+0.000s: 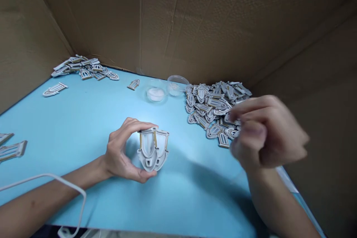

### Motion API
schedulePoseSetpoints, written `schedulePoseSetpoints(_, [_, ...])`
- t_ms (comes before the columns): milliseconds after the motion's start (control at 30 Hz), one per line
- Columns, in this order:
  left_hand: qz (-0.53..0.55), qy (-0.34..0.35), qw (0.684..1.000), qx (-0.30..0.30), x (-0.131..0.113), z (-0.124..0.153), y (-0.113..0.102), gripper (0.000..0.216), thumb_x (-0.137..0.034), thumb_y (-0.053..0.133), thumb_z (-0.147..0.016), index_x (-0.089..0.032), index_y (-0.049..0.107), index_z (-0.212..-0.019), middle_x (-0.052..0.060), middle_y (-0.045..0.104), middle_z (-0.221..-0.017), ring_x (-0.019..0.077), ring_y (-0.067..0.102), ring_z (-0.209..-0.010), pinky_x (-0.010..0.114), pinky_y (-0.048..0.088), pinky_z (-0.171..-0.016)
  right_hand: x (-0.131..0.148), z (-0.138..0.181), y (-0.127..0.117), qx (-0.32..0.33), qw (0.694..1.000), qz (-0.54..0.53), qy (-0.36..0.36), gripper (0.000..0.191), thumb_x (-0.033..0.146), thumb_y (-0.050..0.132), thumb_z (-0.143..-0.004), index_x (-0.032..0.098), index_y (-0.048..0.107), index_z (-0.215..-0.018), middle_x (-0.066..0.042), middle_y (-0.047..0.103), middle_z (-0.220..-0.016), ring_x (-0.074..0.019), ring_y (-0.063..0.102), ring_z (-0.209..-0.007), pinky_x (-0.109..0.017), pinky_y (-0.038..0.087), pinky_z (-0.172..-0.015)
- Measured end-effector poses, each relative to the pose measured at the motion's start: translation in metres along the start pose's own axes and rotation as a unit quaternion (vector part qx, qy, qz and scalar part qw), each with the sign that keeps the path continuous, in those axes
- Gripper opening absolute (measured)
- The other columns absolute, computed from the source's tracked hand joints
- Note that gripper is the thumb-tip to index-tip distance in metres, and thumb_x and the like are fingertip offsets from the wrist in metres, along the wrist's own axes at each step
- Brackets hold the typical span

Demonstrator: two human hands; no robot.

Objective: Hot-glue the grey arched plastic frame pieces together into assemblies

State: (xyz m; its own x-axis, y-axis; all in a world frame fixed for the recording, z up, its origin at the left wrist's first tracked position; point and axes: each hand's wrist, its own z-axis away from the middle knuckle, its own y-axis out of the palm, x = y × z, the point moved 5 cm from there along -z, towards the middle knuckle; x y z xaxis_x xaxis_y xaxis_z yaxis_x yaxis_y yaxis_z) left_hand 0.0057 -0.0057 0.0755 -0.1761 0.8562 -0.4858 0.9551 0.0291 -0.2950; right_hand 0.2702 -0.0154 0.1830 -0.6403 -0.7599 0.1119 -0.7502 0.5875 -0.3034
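Grey plastic frames [153,149], pinched by left hand [122,152]; right hand [267,132] half-closed

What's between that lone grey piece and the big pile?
In the head view, a clear dish and another holding something white lie between the piece and the pile.

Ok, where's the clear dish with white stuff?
Head view: the clear dish sits at the back of the blue tabletop, between a lone gray molded part and a second clear dish, with the big pile of parts further right.
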Motion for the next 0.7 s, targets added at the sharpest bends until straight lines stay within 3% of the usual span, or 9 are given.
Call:
schedulePoseSetpoints(33, [-0.002,0.003,1.000,0.003,0.000,0.000,0.000,0.083,-0.057,0.089,-0.071,-0.017,0.062,-0.139,0.017,0.080,-0.113,0.0320,0.076,-0.093,0.048,0.057,-0.081,-0.009,-0.004,-0.013,-0.034,0.994,0.094,-0.039,0.036,0.027,0.053,-0.104,0.024,0.047,-0.069,0.000,0.049,-0.065,-0.0171,0.047,-0.060,-0.036,0.037,-0.063])
schedulePoseSetpoints(100, [-0.009,0.011,1.000,0.007,-0.001,-0.001,0.001,0.083,-0.055,0.090,-0.071,-0.017,0.062,-0.139,0.017,0.080,-0.114,0.0320,0.076,-0.094,0.047,0.056,-0.082,-0.042,-0.010,-0.033,-0.022,0.960,0.279,0.013,0.040,0.030,0.054,-0.104,0.025,0.041,-0.065,0.000,0.043,-0.064,-0.0181,0.048,-0.061,-0.038,0.041,-0.068])
schedulePoseSetpoints(167, [-0.018,0.022,1.000,0.008,-0.003,-0.002,0.001,0.082,-0.053,0.090,-0.071,-0.017,0.062,-0.139,0.017,0.080,-0.113,0.0320,0.077,-0.094,0.047,0.056,-0.082,-0.077,-0.012,-0.046,0.098,0.900,0.403,0.135,0.025,0.032,0.057,-0.101,0.023,0.058,-0.078,-0.008,0.057,-0.081,-0.0274,0.060,-0.078,-0.046,0.049,-0.076])
schedulePoseSetpoints(233, [-0.027,0.033,0.999,0.008,-0.006,-0.004,0.002,0.080,-0.052,0.089,-0.072,-0.016,0.061,-0.139,0.018,0.080,-0.113,0.0319,0.078,-0.093,0.046,0.055,-0.081,-0.094,-0.006,-0.048,0.218,0.855,0.418,0.219,0.019,0.033,0.058,-0.100,0.021,0.069,-0.109,-0.019,0.066,-0.110,-0.0380,0.066,-0.097,-0.054,0.053,-0.081])
schedulePoseSetpoints(333, [-0.038,0.046,0.998,0.008,-0.011,-0.006,0.002,0.079,-0.052,0.088,-0.073,-0.016,0.062,-0.138,0.017,0.081,-0.112,0.0312,0.079,-0.091,0.045,0.055,-0.080,-0.070,0.000,-0.022,0.307,0.890,0.247,0.230,0.022,0.036,0.060,-0.103,0.025,0.070,-0.119,-0.015,0.073,-0.115,-0.0351,0.071,-0.096,-0.050,0.057,-0.079])
schedulePoseSetpoints(400, [-0.046,0.047,0.998,0.008,-0.012,-0.007,0.002,0.078,-0.054,0.087,-0.073,-0.017,0.062,-0.137,0.017,0.082,-0.111,0.0308,0.079,-0.090,0.045,0.055,-0.080,-0.032,0.002,0.008,0.338,0.920,0.058,0.191,0.015,0.034,0.060,-0.106,0.026,0.072,-0.110,-0.009,0.075,-0.106,-0.0278,0.074,-0.094,-0.041,0.060,-0.078])
schedulePoseSetpoints(467, [-0.051,0.046,0.998,0.010,-0.013,-0.007,0.002,0.078,-0.056,0.087,-0.074,-0.018,0.062,-0.138,0.016,0.082,-0.111,0.0310,0.080,-0.091,0.045,0.056,-0.080,0.010,0.006,0.036,0.361,0.920,-0.092,0.120,0.013,0.027,0.059,-0.107,0.024,0.072,-0.110,-0.009,0.074,-0.111,-0.0241,0.073,-0.102,-0.037,0.062,-0.084])
schedulePoseSetpoints(567, [-0.055,0.046,0.997,0.015,-0.012,-0.005,0.003,0.079,-0.055,0.087,-0.074,-0.017,0.061,-0.138,0.016,0.082,-0.112,0.0317,0.080,-0.093,0.045,0.057,-0.081,0.051,0.017,0.061,0.371,0.915,-0.160,0.001,0.021,0.020,0.056,-0.108,0.022,0.071,-0.123,-0.016,0.066,-0.137,-0.0249,0.066,-0.127,-0.040,0.060,-0.100])
schedulePoseSetpoints(700, [-0.068,0.062,0.996,0.006,-0.012,-0.004,0.002,0.082,-0.055,0.088,-0.071,-0.017,0.061,-0.138,0.013,0.081,-0.103,0.0301,0.078,-0.085,0.044,0.057,-0.076,0.061,0.032,0.068,0.379,0.910,-0.147,-0.087,0.026,0.021,0.055,-0.109,0.020,0.069,-0.130,-0.019,0.058,-0.154,-0.0289,0.056,-0.142,-0.047,0.056,-0.106])
